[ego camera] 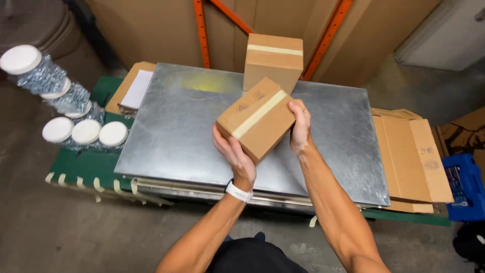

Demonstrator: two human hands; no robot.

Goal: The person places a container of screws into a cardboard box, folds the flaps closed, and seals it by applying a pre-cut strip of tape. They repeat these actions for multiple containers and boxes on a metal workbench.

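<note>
The left hand [236, 156] grips the lower left side of a small box [256, 119], palm against the cardboard, fingers wrapped under its near edge. A white wristband [238, 192] sits on the left wrist. The right hand [300, 126] grips the opposite, right side of the same box, fingers curled over its upper corner. Both hands are closed on the box and hold it in the air above the table [192, 146], tilted, with one corner pointing down toward the person. A strip of pale tape [258, 115] runs diagonally across the upper face of the box.

A second box [273, 59], also taped along its top, stands upright on the far edge of the table, just behind the held box. The table surface is a grey metal sheet.

Right of the sheet lies flattened cardboard [411, 159], and beyond it a blue crate [465, 187]. Left of the sheet, on a green surface [86, 167], stand clear jars with white lids [86, 131]. A white sheet of paper [137, 88] lies on cardboard at the far left corner.
</note>
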